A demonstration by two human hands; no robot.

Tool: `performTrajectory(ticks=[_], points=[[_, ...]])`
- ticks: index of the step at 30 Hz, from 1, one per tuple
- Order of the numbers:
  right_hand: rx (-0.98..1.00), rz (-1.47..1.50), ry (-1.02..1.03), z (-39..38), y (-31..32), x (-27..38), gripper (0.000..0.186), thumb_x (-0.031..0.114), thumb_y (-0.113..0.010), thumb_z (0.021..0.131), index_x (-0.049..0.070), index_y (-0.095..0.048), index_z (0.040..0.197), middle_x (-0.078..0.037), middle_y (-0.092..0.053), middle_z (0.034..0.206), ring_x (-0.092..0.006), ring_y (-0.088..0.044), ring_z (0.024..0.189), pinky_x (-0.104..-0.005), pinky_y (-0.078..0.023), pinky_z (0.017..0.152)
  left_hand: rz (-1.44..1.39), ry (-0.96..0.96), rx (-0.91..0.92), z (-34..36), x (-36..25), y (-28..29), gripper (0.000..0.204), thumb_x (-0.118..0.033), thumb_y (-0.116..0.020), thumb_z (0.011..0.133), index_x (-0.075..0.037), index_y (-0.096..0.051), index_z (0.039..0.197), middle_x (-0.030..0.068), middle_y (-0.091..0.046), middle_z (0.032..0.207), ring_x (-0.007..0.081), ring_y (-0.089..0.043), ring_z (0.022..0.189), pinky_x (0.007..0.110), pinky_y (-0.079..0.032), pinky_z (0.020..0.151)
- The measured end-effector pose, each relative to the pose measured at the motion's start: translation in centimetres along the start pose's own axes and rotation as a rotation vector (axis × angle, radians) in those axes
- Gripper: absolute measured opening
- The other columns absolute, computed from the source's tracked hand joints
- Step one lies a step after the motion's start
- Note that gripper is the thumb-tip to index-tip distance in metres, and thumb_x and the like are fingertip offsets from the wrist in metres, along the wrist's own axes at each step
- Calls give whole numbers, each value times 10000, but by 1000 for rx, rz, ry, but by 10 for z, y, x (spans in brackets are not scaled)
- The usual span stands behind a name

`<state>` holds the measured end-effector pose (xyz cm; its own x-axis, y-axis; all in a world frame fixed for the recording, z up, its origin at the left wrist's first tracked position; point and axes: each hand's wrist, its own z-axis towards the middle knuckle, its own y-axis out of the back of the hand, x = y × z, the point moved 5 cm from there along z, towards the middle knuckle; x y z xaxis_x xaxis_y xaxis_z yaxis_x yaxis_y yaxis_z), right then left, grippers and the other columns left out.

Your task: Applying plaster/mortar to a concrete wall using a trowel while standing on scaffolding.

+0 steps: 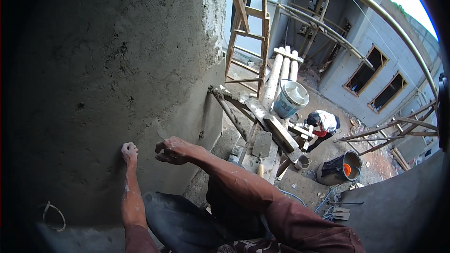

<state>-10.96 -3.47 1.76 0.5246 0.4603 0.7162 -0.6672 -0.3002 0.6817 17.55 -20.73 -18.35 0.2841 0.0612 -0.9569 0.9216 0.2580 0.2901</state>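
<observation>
1. closest in: the left hand (129, 152) is curled into a loose fist pressed against the grey plastered wall (103, 65), knuckles on the cement. can't make out anything held in it.
2. right hand (172, 150) sits just beside it, also fisted, touching or nearly touching the same wall down low. can't tell if there's something tucked inside; fingers are closed up tight.
3. both forearms come up from the bottom edge, speckled with dried cement, and dark trousers fill the gap under them.
4. bottom left, a loop of wire (52, 214) lies on the ledge, well apart from the hands.
5. just past the wall corner there's a plank platform with a trowel (261, 150) lying flat on it, handle pointing toward the camera.
6. a wooden ladder (248, 33) leans up beside the rough wall edge, with poles and timber crossing in front of the drop.
7. a pale bucket (290, 98) sits on the poles a bit further out.
8. way down below, another person (322, 124) is crouched on the ground, and a dark barrel (340, 167) with something orange inside stands near them.
9. far back: grey block walls with bare window openings (368, 70).
</observation>
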Motion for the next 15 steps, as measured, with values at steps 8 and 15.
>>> performTrajectory(ticks=[8,15], points=[[-47,-12,37,-1,5,0,319,311,-612,905,17,-615,1029,-171,-650,705,-346,-637,697,-427,-481,630,70,-32,18,3,-3,-6,276,-269,-574,927,-18,-601,817,61,-642,703,129,-620,552,255,-448,411],[4,63,-22,-4,4,0,284,288,-574,937,21,-620,1024,-133,-668,682,-230,-671,612,-380,-504,588,232,-111,-5,-10,-22,-12,234,-250,-558,906,-38,-596,815,77,-612,553,168,-585,488,343,-447,510]])
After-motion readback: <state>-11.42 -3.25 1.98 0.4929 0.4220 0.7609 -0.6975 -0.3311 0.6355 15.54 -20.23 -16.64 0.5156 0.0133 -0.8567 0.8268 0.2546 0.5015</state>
